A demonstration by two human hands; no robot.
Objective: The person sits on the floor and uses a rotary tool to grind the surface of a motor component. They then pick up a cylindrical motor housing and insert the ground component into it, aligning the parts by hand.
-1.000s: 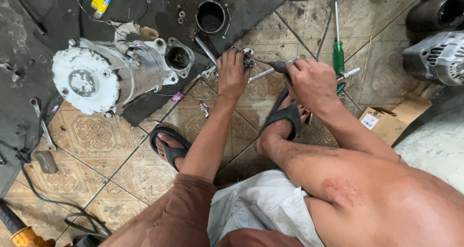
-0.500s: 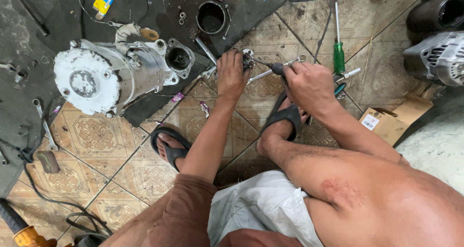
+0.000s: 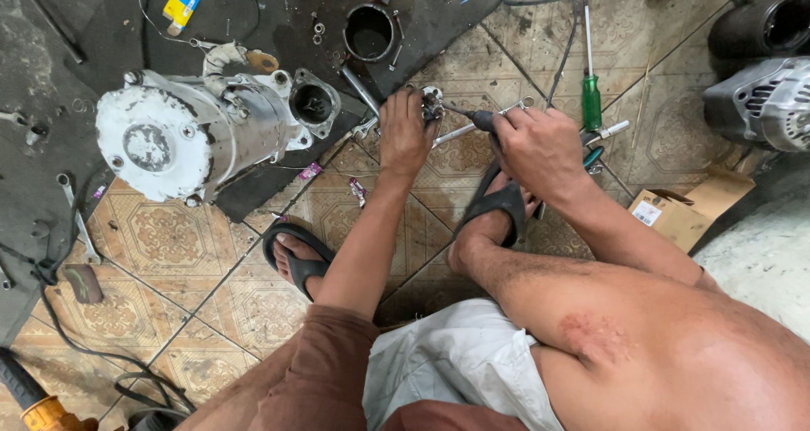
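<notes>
Left hand [image 3: 405, 131]: pinching a small metal part [image 3: 433, 103] on the patterned tile floor [image 3: 169, 237].
Right hand [image 3: 540, 148]: fist round a black-handled screwdriver [image 3: 481, 120], tip at the part.
Nearby: pitted white cylindrical housing [image 3: 190, 131] on a dark mat [image 3: 430, 9].

You're working a small, dull grey metal part [image 3: 433, 103] with a screwdriver [image 3: 483, 120] whose handle is looking like dark matt plastic. The big housing [image 3: 198, 131] is showing chalky, oxidised cast metal. The floor tiles [image 3: 160, 237] are looking worn and matt, the mat [image 3: 253, 26] rubbery black, the box [image 3: 675, 207] plain cardboard.
</notes>
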